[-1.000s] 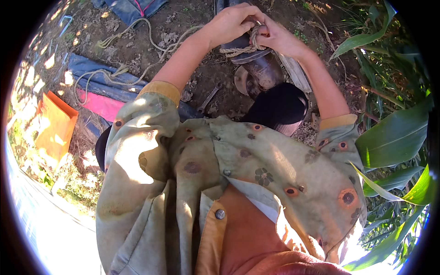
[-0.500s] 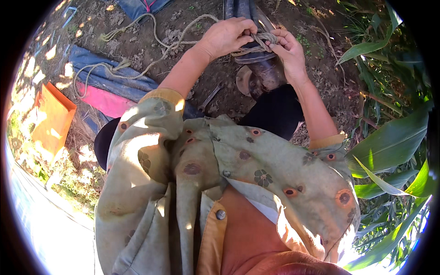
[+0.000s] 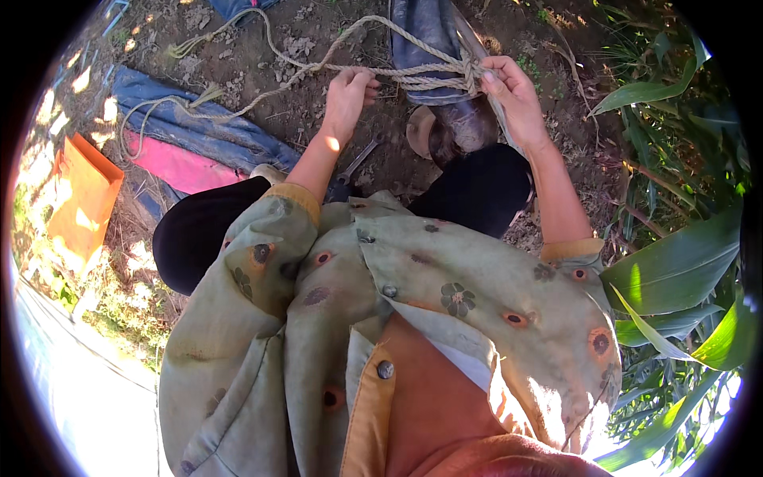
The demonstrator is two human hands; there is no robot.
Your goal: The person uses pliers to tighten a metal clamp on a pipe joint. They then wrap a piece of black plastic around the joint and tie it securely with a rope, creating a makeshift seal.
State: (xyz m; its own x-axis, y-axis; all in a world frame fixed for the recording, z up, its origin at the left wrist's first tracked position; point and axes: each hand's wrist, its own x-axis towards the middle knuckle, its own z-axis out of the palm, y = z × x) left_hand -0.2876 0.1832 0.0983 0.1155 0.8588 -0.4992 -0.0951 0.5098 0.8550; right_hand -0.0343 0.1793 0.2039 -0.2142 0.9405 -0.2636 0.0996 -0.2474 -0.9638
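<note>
Rope (image 3: 466, 74): looped across the dark blue bundle (image 3: 427, 20), knot now exposed. Right hand (image 3: 513, 94): grip pinching rope beside the knot. Left hand (image 3: 347, 99): since moved leftward, fingers curled at a strand; we cannot tell whether gripping. We judge the knot steadied right-handed.

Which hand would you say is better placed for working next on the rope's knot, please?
Probably the right: the right hand has its fingertips at the knot, whereas the left hand is farther left along the rope, away from the knot.
</note>
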